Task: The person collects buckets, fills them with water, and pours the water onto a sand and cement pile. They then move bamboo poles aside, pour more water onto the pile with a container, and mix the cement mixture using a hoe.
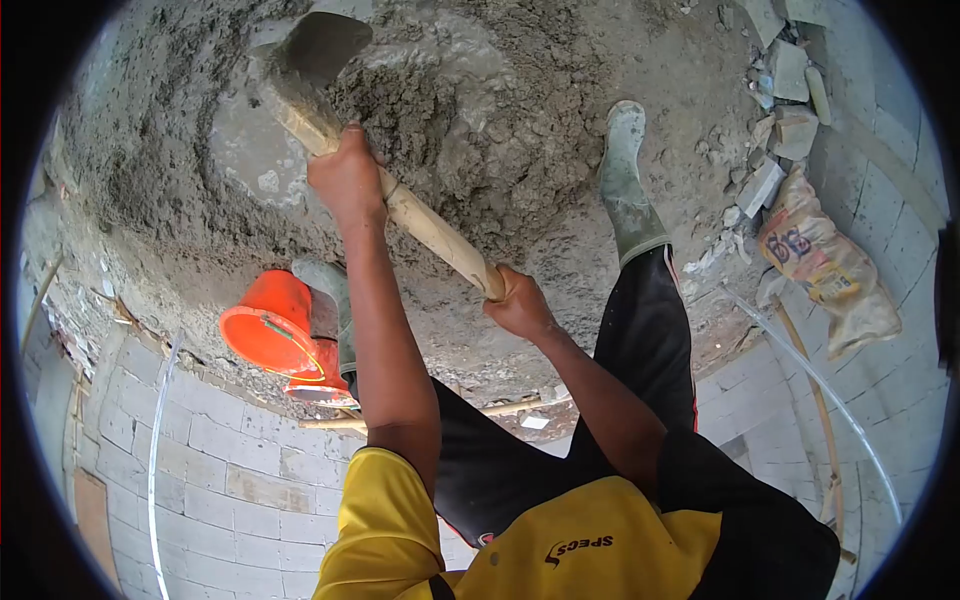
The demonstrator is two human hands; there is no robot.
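A hoe-like tool with a thick wooden handle (435, 232) slants from upper left to lower right. Its wide metal blade (325, 47) rests at the edge of the wet grey mortar (450, 110). My left hand (348, 180) is closed round the handle near the blade, and my right hand (522, 305) grips its lower end. Beside the blade lies a watery puddle (250, 150). Both of my boots are on the ground, the right one (625, 180) at the mortar's right side, the left one partly hidden behind my left forearm.
Orange buckets (268, 322) stand or lie left of my left forearm. Broken blocks (795, 130) and a printed sack (828, 262) lie at the right. Block walls (230, 440) curve along the bottom, with a clear hose (825, 390) and wooden sticks nearby.
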